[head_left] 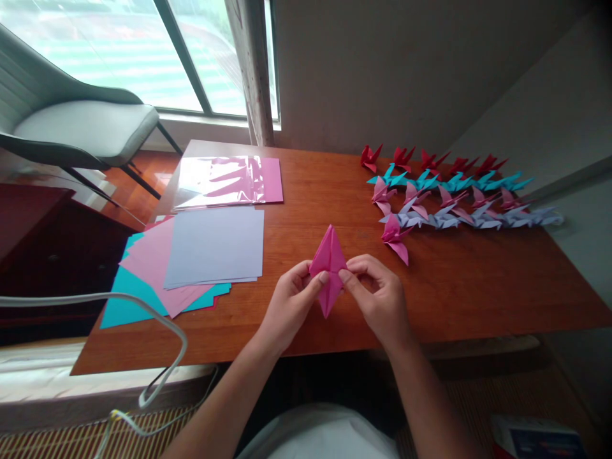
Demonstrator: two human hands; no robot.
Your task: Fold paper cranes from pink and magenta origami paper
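A folded pink origami paper (329, 252), diamond-shaped with a crease down its middle, is held upright over the front part of the table. My left hand (296, 296) pinches its left corner between thumb and fingers. At the right corner, my right hand (375, 293) grips it the same way, thumb on the near face. Both thumbs press close to the centre. Just beyond my right hand sits a finished pink paper crane (396, 237). The fingertips behind the paper are partly hidden.
Rows of paper cranes, red (433, 162), turquoise (428, 182), pink (452, 203) and pale lilac (444, 218), line the table's (306, 185) right side. Lilac sheets (215, 245) overlap pink and turquoise ones (134, 299) at left, near a plastic-wrapped paper pack (220, 183). A white cable (167, 319) loops at front left.
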